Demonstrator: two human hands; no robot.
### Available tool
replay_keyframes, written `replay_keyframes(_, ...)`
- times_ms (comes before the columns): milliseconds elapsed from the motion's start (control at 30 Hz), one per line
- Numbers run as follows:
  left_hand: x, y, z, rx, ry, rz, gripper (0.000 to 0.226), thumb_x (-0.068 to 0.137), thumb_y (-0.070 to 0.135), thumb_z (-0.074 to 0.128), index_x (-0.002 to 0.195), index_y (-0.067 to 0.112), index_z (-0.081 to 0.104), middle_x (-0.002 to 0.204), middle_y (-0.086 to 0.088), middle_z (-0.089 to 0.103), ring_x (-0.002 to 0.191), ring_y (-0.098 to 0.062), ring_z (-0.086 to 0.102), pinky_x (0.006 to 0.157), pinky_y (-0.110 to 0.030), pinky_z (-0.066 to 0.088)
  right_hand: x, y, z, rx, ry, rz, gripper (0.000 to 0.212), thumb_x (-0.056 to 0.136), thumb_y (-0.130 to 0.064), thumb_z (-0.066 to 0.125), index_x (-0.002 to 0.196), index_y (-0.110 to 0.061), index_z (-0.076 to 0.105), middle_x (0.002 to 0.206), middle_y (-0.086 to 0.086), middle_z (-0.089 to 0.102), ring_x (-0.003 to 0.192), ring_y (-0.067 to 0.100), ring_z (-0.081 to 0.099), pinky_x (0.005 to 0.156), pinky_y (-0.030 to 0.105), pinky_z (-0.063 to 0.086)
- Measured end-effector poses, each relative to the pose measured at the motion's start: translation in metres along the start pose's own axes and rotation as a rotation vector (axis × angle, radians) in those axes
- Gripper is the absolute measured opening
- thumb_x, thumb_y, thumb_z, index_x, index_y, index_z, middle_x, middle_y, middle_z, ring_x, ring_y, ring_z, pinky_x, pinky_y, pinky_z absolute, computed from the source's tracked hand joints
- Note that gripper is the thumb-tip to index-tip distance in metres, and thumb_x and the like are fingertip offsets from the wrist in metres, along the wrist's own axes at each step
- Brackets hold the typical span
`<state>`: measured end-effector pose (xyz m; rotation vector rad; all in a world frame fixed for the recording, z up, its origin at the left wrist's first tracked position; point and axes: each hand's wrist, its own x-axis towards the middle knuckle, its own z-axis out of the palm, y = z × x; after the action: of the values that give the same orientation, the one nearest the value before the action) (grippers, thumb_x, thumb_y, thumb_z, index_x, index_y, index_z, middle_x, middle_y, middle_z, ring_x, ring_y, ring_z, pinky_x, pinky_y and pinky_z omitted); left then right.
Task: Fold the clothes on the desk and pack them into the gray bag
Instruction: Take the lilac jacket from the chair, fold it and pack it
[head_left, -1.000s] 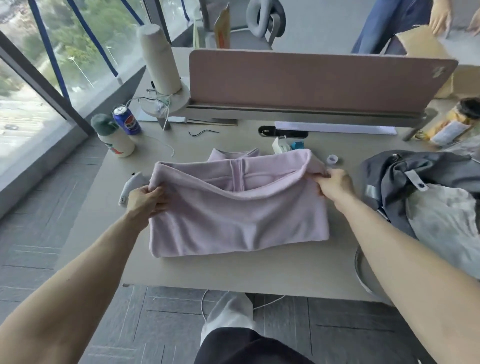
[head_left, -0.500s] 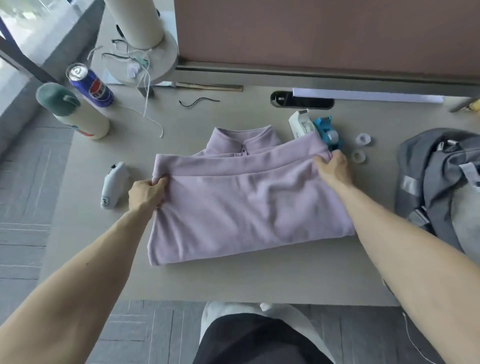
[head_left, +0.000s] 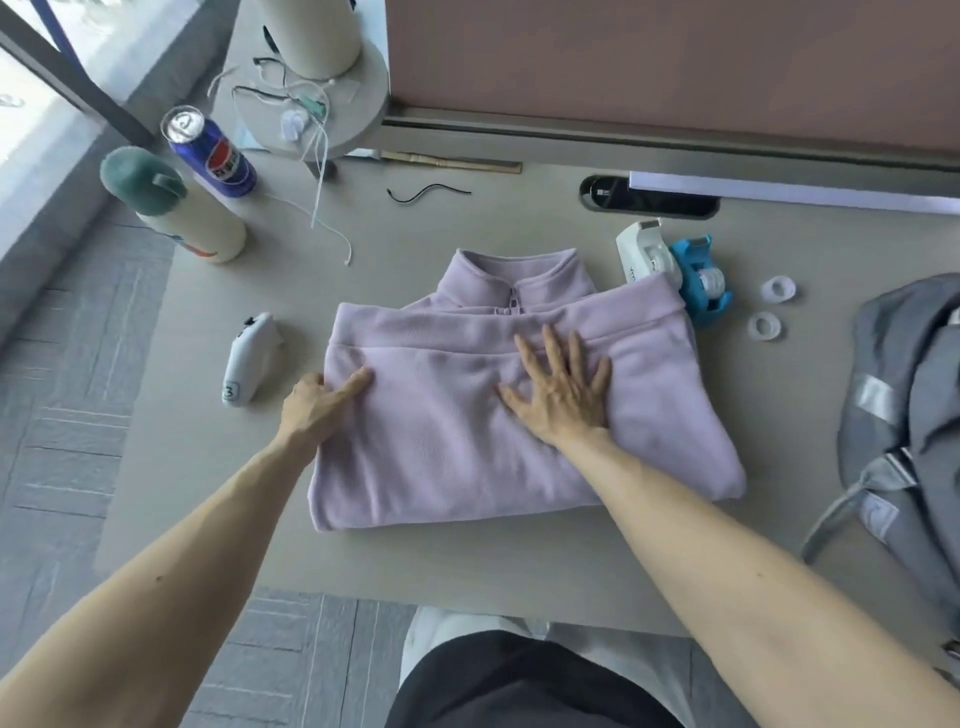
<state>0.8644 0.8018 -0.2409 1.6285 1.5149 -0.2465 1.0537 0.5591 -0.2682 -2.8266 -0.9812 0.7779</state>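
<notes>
Lilac fleece zip-neck pullover (head_left: 467, 441) is lying folded in the middle of the beige table (head_left: 467, 561). Right hand (head_left: 563, 397) is pressing flat on it, fingers spread, grip fully open. Left hand (head_left: 317, 410) is pinching its left edge, thumb on top, other fingers hidden. Gray fabric bag (head_left: 904, 415) is sitting at the table's right end, apart from the pullover.

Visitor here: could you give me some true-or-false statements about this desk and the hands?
1. The right hand lies flat, fingers spread, on the lilac fleece pullover. True.
2. The blue soda can lies on its side. False: it stands upright beside the green-capped bottle.
3. The pullover is already inside the gray bag. False: it lies folded on the desk, left of the bag.
4. A blue tape dispenser sits at the pullover's far right corner. True.
</notes>
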Motion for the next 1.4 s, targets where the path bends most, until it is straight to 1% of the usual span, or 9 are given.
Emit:
replay_keyframes(133,-0.016,-0.011,0.003,-0.188,-0.193,-0.004,0.05,0.072,0.052,0.085,0.104,0.016,0.071,0.098,0.0,0.076,0.09,-0.02,0.073,0.079,-0.035,0.058,0.008,0.001,0.005,-0.052,0.022,0.003,0.075,0.088,-0.078,0.023,0.153,-0.048,-0.001,0.165,-0.007,-0.007,0.151,0.027,-0.01,0.112,0.069,0.003)
replay_keyframes(333,-0.027,-0.015,-0.001,-0.287,-0.412,-0.049,0.052,0.072,0.037,0.088,0.114,0.011,0.07,0.106,-0.005,0.077,0.099,-0.024,0.074,0.094,-0.041,0.055,0.002,0.001,-0.005,0.007,-0.05,0.0,0.078,0.087,-0.079,0.024,0.153,-0.047,-0.003,0.165,-0.007,-0.011,0.151,0.027,-0.014,0.111,0.072,-0.001)
replay_keyframes(467,-0.036,-0.016,-0.008,-0.268,-0.479,-0.018,0.048,0.076,0.031,0.086,0.117,0.015,0.067,0.109,-0.002,0.076,0.1,-0.02,0.073,0.089,-0.037,0.055,-0.033,-0.001,-0.014,0.018,-0.08,-0.033,0.083,0.083,-0.083,0.028,0.152,-0.049,-0.003,0.163,-0.009,-0.018,0.15,0.027,-0.019,0.108,0.075,-0.004)
replay_keyframes(667,-0.037,-0.025,-0.017,-0.135,-0.592,0.067,0.08,0.068,0.043,0.091,0.136,0.039,0.049,0.125,0.012,0.068,0.114,-0.014,0.066,0.099,-0.04,0.05,-0.06,0.001,0.006,-0.03,-0.097,-0.044,0.082,0.082,-0.083,0.027,0.15,-0.052,-0.007,0.164,-0.012,-0.013,0.15,0.03,-0.015,0.107,0.075,-0.006)
replay_keyframes(967,-0.064,-0.033,-0.017,-0.294,-0.551,0.131,0.083,0.072,0.029,0.091,0.141,0.038,0.045,0.133,0.007,0.064,0.118,-0.018,0.065,0.096,-0.044,0.054,-0.054,-0.002,0.024,-0.088,-0.077,-0.036,0.077,0.085,-0.081,0.018,0.151,-0.049,-0.006,0.164,-0.01,-0.012,0.15,0.031,-0.013,0.106,0.075,-0.01)
replay_keyframes(1133,-0.084,-0.018,-0.022,-0.361,-0.387,0.188,0.115,0.065,0.018,0.089,0.148,0.051,0.017,0.137,0.014,0.052,0.119,-0.01,0.061,0.088,-0.036,0.055,-0.063,0.0,0.006,-0.012,-0.107,-0.066,0.068,0.092,-0.073,0.019,0.151,-0.051,-0.008,0.163,-0.011,-0.015,0.15,0.031,-0.012,0.107,0.075,-0.006)
replay_keyframes(1233,-0.096,-0.007,-0.027,-0.368,-0.363,0.231,0.121,0.071,0.006,0.085,0.151,0.053,0.007,0.132,0.021,0.048,0.112,-0.002,0.061,0.083,-0.03,0.054,-0.076,0.005,-0.004,-0.011,-0.084,-0.088,0.064,0.094,-0.069,0.02,0.15,-0.051,-0.006,0.162,-0.012,-0.017,0.15,0.03,-0.011,0.106,0.077,-0.003)
replay_keyframes(1333,-0.109,0.007,-0.033,-0.361,-0.325,0.313,0.106,0.082,-0.01,0.07,0.153,0.046,0.015,0.127,0.024,0.046,0.094,0.011,0.065,0.07,-0.016,0.055,-0.083,0.008,-0.003,-0.038,-0.125,-0.088,0.065,0.094,-0.069,0.021,0.151,-0.05,-0.002,0.162,-0.013,-0.018,0.15,0.032,-0.014,0.105,0.078,-0.003)
replay_keyframes(1400,-0.117,0.014,-0.038,-0.374,-0.331,0.347,0.103,0.082,-0.016,0.065,0.15,0.049,0.023,0.134,0.012,0.05,0.099,0.0,0.069,0.072,-0.02,0.057,-0.082,0.006,0.0,-0.027,-0.168,-0.08,0.064,0.094,-0.068,0.023,0.151,-0.05,0.002,0.162,-0.012,-0.017,0.149,0.033,-0.016,0.105,0.078,-0.004)
